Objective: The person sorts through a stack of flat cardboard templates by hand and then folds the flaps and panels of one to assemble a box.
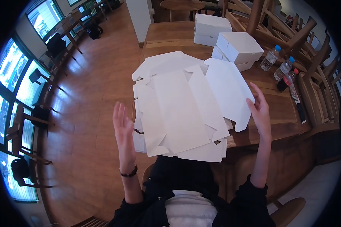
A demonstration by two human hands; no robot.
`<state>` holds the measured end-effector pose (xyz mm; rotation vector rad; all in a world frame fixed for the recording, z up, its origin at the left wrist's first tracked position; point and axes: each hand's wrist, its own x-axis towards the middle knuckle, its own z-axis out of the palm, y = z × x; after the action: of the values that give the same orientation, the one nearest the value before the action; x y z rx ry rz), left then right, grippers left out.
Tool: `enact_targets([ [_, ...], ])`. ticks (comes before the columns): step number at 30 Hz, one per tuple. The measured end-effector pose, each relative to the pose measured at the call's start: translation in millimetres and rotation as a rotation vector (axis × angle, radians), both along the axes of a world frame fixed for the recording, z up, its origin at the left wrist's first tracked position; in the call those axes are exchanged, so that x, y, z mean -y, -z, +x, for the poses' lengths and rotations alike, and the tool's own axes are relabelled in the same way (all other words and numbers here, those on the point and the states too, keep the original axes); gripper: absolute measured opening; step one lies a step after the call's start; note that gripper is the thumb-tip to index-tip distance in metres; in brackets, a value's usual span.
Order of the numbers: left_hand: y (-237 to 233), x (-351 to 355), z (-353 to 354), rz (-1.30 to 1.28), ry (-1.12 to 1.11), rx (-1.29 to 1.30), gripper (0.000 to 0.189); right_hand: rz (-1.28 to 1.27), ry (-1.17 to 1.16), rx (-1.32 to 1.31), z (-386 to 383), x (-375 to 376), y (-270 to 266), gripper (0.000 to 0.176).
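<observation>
A stack of flat white cardboard box blanks [178,109] lies in front of me, its lower part reaching past the table's near edge over my lap. The top blank has creased side flaps and notched corners. My left hand [122,118] is raised beside the stack's left edge, fingers stretched out and nothing in it. On the other side, my right hand [259,104] is open with the fingers apart, right at the edge of a white flap [227,87] that slants out to the right.
Folded white boxes [240,47] stand at the back of the wooden table [163,34]. Bottles with blue caps [271,58] and a red-capped dark bottle [287,80] stand at the right, near a black marker-like item [301,112]. Upturned wooden chairs [310,45] rise behind them.
</observation>
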<state>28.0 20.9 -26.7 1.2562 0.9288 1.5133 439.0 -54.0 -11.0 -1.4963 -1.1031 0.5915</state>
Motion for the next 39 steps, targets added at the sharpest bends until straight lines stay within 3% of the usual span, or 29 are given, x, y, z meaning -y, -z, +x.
enact_targets([
  [3, -32.4, 34.9, -21.1, 0.199, 0.377, -0.608, 0.084, -0.001, 0.096, 0.271, -9.0, 0.1, 3.7, 0.058],
  [6, -27.4, 51.2, -20.5, 0.176, 0.464, -0.962, 0.088, 0.094, 0.371, 1.127, -39.0, 0.6, -5.9, 0.062],
  [7, -27.3, 57.2, -14.0, 0.194, 0.358, -0.969, 0.066, 0.101, 0.183, 1.157, -50.8, 3.1, -10.3, 0.064],
  [9, -11.0, 55.1, -15.0, 0.275, 0.268, -1.002, 0.052, 0.11, -0.186, 1.198, -74.8, 10.7, -17.3, 0.069],
  [11, 4.0, 49.6, -15.2, 0.329, 0.204, -0.973, 0.041, 0.03, -0.555, 1.041, -100.2, 14.9, -19.3, 0.071],
  [14, 8.0, 42.1, -14.3, 0.305, 0.114, -0.855, 0.031, 0.007, -0.696, 0.916, -122.5, 18.3, -8.0, 0.071],
  [19, 1.8, 31.6, 1.6, 0.068, -0.052, -0.768, 0.027, 0.086, -0.694, 1.052, -119.1, 12.1, 17.4, 0.071],
  [22, 5.8, 24.0, 5.4, 0.019, -0.073, -0.852, 0.029, 0.077, -0.72, 1.021, -115.8, 6.0, 10.7, 0.072],
  [25, 2.8, 26.3, 1.4, -0.044, -0.015, -0.722, 0.031, 0.067, -0.721, 0.991, -122.7, 3.7, -0.1, 0.071],
  [28, -8.5, 34.5, -18.9, 0.099, 0.196, -0.627, 0.044, 0.117, -0.682, 1.019, -129.2, 3.1, -3.2, 0.069],
  [31, -29.8, 45.7, -18.6, 0.24, 0.28, -0.955, 0.054, 0.189, -0.655, 1.094, -130.7, 1.9, 0.8, 0.064],
  [35, -17.1, 52.3, -8.7, 0.296, 0.215, -0.983, 0.059, 0.277, -0.669, 1.158, -131.8, 2.9, 1.2, 0.051],
  [39, -8.8, 54.1, -7.3, 0.252, 0.093, -0.859, 0.058, 0.327, -0.641, 1.031, -129.1, -5.3, 4.0, 0.036],
])
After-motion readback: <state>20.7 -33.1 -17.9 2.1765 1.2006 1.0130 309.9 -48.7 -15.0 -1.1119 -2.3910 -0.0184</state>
